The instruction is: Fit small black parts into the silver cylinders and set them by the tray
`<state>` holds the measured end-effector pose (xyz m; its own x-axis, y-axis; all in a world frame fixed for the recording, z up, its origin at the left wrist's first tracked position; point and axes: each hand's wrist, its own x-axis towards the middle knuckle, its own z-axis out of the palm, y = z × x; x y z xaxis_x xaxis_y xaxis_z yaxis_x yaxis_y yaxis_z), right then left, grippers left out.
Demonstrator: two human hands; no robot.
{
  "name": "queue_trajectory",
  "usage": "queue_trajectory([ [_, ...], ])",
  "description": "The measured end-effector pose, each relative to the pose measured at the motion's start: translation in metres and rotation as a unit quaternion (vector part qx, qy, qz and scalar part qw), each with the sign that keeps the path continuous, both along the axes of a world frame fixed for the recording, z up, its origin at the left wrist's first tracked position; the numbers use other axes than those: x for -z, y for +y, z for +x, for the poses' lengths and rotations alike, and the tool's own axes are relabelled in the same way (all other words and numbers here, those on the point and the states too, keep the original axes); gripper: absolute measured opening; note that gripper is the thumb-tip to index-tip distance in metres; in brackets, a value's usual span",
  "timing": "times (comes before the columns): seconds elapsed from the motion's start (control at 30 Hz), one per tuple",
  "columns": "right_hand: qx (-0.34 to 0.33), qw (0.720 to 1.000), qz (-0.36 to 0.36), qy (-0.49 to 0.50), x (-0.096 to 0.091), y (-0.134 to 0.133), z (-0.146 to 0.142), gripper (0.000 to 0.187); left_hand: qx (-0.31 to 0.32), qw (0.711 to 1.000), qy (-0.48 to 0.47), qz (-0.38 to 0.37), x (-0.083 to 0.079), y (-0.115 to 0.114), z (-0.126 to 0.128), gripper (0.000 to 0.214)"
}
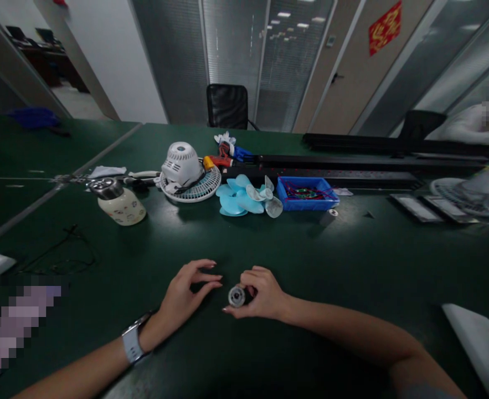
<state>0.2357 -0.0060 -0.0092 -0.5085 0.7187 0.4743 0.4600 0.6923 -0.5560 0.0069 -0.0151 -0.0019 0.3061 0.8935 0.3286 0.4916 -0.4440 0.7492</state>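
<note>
My right hand [258,293] rests on the green table [352,260] with its fingers curled round a small round silver part [236,296], pinched between thumb and fingers. My left hand [188,291] lies just left of it, fingers apart and slightly bent, holding nothing; a watch sits on that wrist. Both hands are close to the table's near edge, a few centimetres apart.
Further back lie a white fan motor on a grille [188,174], light blue fan blades [244,197], a blue tray of wires [306,194], a lidded jar [119,202] and a red-and-blue tool [227,155]. Another person sits at far right [472,124]. A black cable [67,244] lies left.
</note>
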Motion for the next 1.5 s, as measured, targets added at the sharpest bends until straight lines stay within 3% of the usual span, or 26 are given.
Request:
queue_trajectory([
  [0.1,0.005,1.000,-0.004,-0.019,-0.001,0.001,0.009,0.045,0.038,0.997,0.059,-0.044,0.008,0.004,-0.004,0.051],
  [0.27,0.069,0.996,-0.040,-0.047,-0.003,0.016,0.047,0.041,0.028,0.996,0.046,-0.074,0.000,0.003,0.000,0.066],
  [0.4,0.221,0.970,-0.100,0.006,0.000,0.054,0.097,0.040,-0.020,0.992,-0.014,-0.121,-0.008,0.006,0.002,0.041],
  [0.5,0.356,0.929,-0.084,0.053,0.003,0.091,0.135,0.044,-0.036,0.989,-0.039,-0.139,-0.010,0.009,0.002,0.030],
  [0.6,0.434,0.896,-0.066,0.072,0.006,0.120,0.161,0.046,-0.034,0.988,-0.040,-0.146,-0.009,0.009,0.003,0.027],
  [0.7,0.461,0.882,-0.064,0.078,0.007,0.130,0.170,0.049,-0.025,0.988,-0.041,-0.147,-0.009,0.009,0.002,0.025],
  [0.83,0.475,0.877,-0.029,0.070,0.001,0.111,0.156,0.072,-0.037,0.987,-0.049,-0.148,-0.011,0.008,0.001,0.025],
  [0.93,0.426,0.903,0.053,0.021,-0.010,0.078,0.126,0.072,-0.057,0.986,-0.057,-0.143,-0.012,0.008,0.000,0.025],
  [1.0,0.291,0.953,0.068,-0.041,-0.018,0.055,0.098,0.054,-0.066,0.986,-0.063,-0.138,-0.012,0.009,-0.001,0.025],
  [1.07,0.117,0.988,0.037,-0.096,-0.023,0.038,0.066,0.042,-0.063,0.986,-0.071,-0.140,-0.012,0.009,-0.001,0.026],
  [1.13,-0.007,0.991,-0.003,-0.131,-0.024,0.029,0.036,0.038,-0.054,0.985,-0.079,-0.146,-0.012,0.010,-0.001,0.026],
  [1.17,-0.038,0.989,-0.019,-0.142,-0.022,0.028,0.023,0.037,-0.050,0.984,-0.082,-0.149,-0.011,0.009,-0.001,0.025],
  [1.3,-0.063,0.984,-0.049,-0.161,-0.009,0.034,-0.010,0.028,-0.046,0.984,-0.083,-0.149,-0.011,0.009,0.000,0.025],
  [1.5,-0.049,0.986,-0.049,-0.150,-0.005,0.033,-0.008,0.025,-0.036,0.986,-0.071,-0.143,-0.010,0.008,-0.001,0.025],
])
